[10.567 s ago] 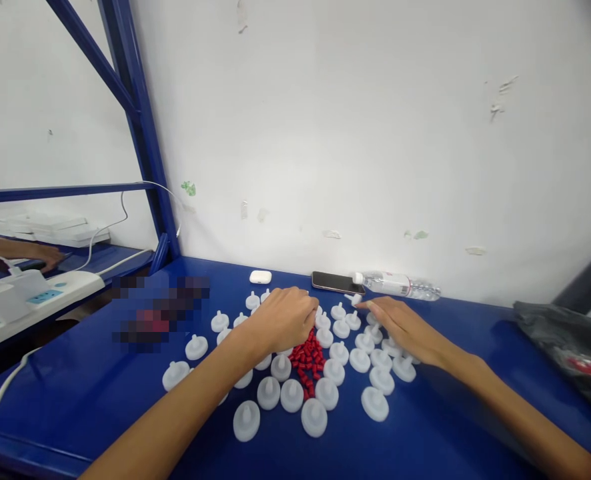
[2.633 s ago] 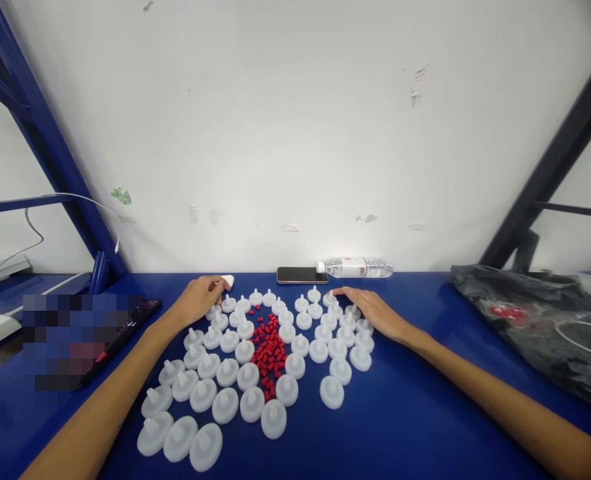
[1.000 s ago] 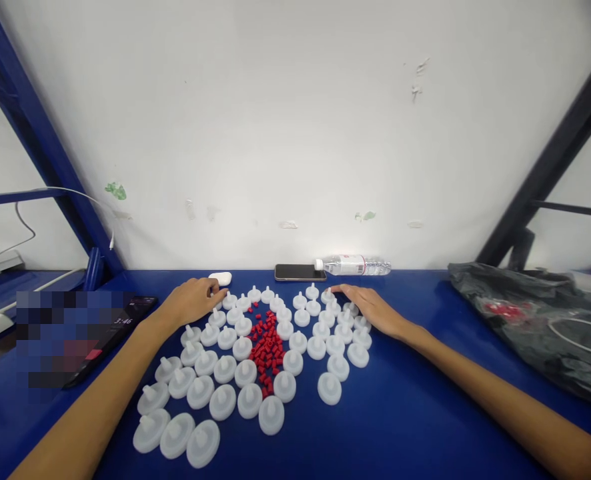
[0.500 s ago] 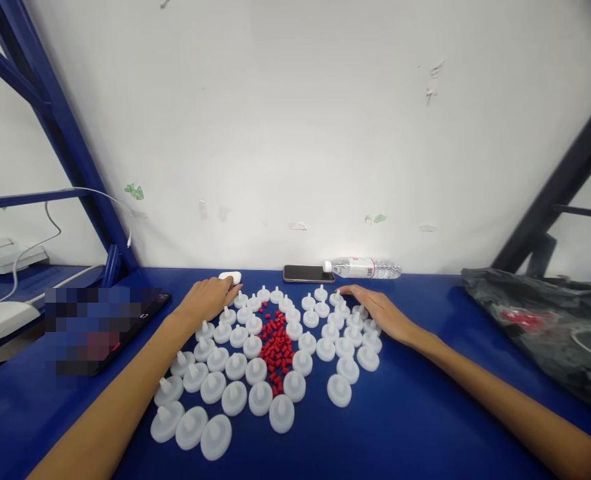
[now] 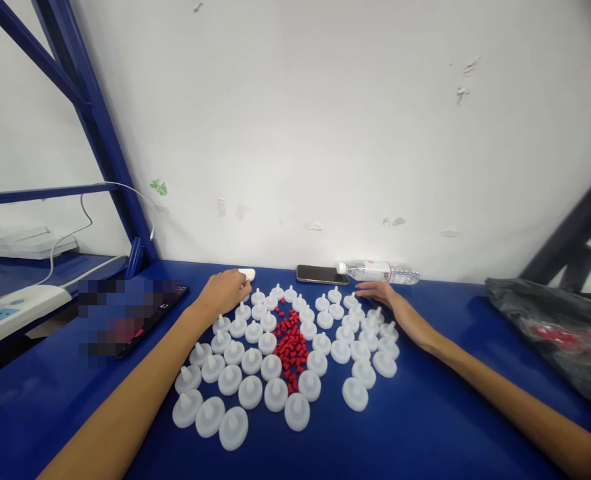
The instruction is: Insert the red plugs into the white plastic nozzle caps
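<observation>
Many white round discs with short upright stems [image 5: 251,361] lie on the blue table [image 5: 320,447] in two groups. Between them is a narrow pile of small red pieces [image 5: 291,347]. My left hand [image 5: 225,293] rests at the back left edge of the discs, its fingers curled down beside a small white object [image 5: 247,274]; whatever is under the fingertips is hidden. At the back right, my right hand [image 5: 388,303] hovers over or beside the outer discs, fingers extended and slightly apart, with nothing visible held.
A phone [image 5: 322,274] and a clear bottle [image 5: 378,271] lie along the wall. On the left are a dark, partly blurred device [image 5: 150,320] and a white power strip [image 5: 23,310]. A dark plastic bag with red contents [image 5: 550,333] lies at the right.
The view has turned left, shifting the table's contents rightward in the picture. My left hand sits slightly farther from the discs, and my right hand's fingers look more spread.
</observation>
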The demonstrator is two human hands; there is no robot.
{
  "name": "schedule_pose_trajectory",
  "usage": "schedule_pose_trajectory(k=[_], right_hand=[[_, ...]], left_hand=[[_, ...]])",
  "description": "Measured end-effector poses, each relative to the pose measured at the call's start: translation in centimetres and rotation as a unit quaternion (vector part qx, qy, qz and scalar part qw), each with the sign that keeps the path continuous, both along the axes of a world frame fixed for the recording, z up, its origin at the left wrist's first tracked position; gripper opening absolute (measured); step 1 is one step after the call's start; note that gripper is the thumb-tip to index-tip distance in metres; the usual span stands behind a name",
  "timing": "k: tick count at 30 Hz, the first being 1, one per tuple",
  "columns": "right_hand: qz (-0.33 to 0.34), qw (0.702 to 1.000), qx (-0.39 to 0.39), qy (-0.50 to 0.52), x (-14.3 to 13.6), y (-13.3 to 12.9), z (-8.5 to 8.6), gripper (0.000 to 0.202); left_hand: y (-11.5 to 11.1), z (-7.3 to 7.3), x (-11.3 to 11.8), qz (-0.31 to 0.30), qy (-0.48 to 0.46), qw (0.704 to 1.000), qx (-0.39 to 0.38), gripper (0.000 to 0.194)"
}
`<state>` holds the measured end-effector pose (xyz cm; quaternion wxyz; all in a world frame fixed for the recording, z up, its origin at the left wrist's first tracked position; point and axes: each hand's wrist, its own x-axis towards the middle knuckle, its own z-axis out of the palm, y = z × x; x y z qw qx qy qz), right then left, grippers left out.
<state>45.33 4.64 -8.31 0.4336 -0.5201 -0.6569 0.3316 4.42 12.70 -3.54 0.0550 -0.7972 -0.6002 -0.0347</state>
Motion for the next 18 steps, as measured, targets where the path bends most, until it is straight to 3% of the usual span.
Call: schedule_pose_trajectory(k=[10,18], right_hand=[[-0.012,1.0,0.014,0.018,-0.23,-0.23,0.11,0.064],[-0.06,0.996,0.06,0.015,-0.12,-0.01,0.01,0.065]], left_hand=[[-0.34,0.98,-0.1,0.003,-0.022,0.998,0.051,0.029],[-0.4,0.86,0.16,0.009,-0.054,0.994,0.097,0.028]])
